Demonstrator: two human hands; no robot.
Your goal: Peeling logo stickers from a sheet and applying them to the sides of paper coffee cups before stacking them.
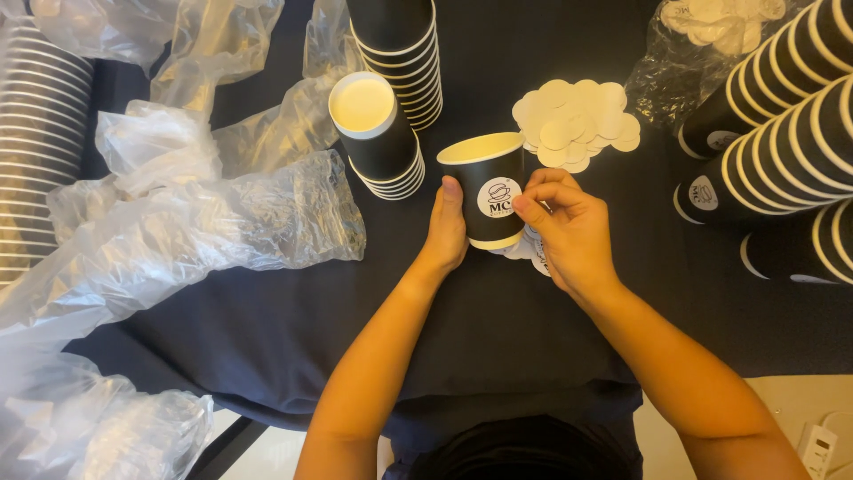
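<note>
A black paper cup (484, 178) with a pale inside stands upright on the dark cloth. My left hand (446, 227) grips its left side. My right hand (569, 227) presses a round white sticker (498, 196) onto the cup's front with thumb and fingers. Under my right hand lie a few more round stickers, mostly hidden. A pile of blank round backing discs (576, 124) lies just behind the cup.
Two stacks of black cups (382, 133) stand behind the cup on the left. More stacked cups (782, 116) lie on their sides at the right. Crumpled clear plastic sleeves (178, 222) cover the left side. A bag of discs (702, 36) sits top right.
</note>
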